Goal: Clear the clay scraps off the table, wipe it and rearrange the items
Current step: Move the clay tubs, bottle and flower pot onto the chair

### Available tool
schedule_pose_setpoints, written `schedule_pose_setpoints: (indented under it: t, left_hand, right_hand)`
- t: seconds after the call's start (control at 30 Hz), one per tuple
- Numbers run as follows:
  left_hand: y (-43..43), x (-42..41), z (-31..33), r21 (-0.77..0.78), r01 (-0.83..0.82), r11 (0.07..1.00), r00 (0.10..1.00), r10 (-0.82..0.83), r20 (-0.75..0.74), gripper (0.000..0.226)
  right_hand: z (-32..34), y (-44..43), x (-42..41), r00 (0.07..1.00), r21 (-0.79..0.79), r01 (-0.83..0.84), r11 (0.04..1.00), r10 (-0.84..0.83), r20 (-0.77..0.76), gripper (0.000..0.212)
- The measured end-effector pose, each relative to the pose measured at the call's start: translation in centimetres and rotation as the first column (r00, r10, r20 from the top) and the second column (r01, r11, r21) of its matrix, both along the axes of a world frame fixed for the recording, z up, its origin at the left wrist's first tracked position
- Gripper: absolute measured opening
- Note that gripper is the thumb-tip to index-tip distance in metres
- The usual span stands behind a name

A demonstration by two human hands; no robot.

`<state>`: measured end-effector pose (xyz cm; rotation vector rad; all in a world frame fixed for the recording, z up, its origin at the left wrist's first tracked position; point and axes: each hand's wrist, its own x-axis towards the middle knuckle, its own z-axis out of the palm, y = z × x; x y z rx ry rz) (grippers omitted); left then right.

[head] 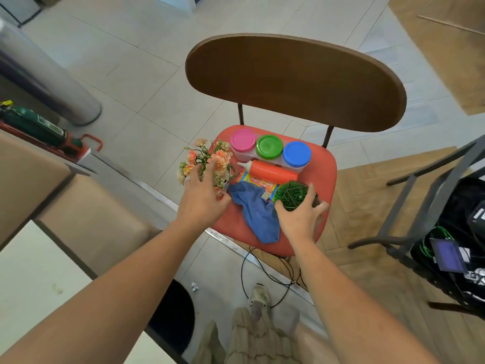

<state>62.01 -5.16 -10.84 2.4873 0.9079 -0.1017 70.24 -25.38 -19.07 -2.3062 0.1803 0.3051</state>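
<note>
Seemingly midway. Items parked on chair seat (325, 179), off desk (31, 271): flowers (220, 158), three clay tubs (270, 147), bottle (273, 172), packet (262, 183), cloth (258, 216), green ball (291, 193). Left grip (202, 195) among flowers, fingers spread into blooms; closed or not, cannot tell. Right grip (299, 219) cupped round green ball, thumb and fingers on opposite sides. Faint smudge on desk corner, lower left. Judged: scraps likely cleared; wiping doubtful, cloth lying unused on seat; returning items to desk not yet done.
</note>
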Motion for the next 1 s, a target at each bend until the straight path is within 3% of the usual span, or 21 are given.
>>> schedule_pose_setpoints:
  t: [0.2,0.33,0.47,0.6,0.67,0.77,1.0]
  left_hand:
    - [0.1,-0.1,-0.1,0.058,0.009,0.998,1.000,-0.009,0.006,0.086]
    - [-0.3,-0.6,0.4,0.125,-0.004,0.992,1.000,0.002,0.022,0.085]
    - [-1.0,-1.8,1.0,0.194,-0.030,0.981,0.998,0.018,0.066,0.082]
    - [-2.2,-3.7,1.3,0.156,-0.077,0.985,0.973,0.040,0.225,0.070]
    - [-2.8,-5.1,1.2,0.131,-0.092,0.987,0.951,0.048,0.306,0.062]
    - [-3.5,-7.3,0.6,0.084,-0.145,0.986,0.941,0.112,0.319,0.051]
    - [-4.3,-11.7,-1.1,-0.003,-0.250,0.968,0.950,0.246,0.190,0.042]
  right_hand:
    - [0.8,-0.5,-0.2,0.997,-0.065,-0.045,0.997,0.049,0.066,0.099]
    - [2.4,-0.8,-0.7,0.955,-0.228,-0.107,0.968,0.164,0.247,0.084]
    - [3.5,-0.3,-1.6,0.787,-0.318,-0.274,0.908,0.402,0.468,0.050]
    - [3.5,1.6,-3.7,0.622,-0.282,-0.484,0.828,0.553,0.554,0.024]
    - [2.8,2.6,-4.6,0.564,-0.253,-0.634,0.731,0.661,0.496,0.019]
    - [1.4,4.0,-5.4,0.590,-0.196,-0.753,0.628,0.776,0.223,0.021]
    - [0.7,7.5,-4.4,0.659,-0.267,-0.749,0.607,0.724,-0.203,0.040]
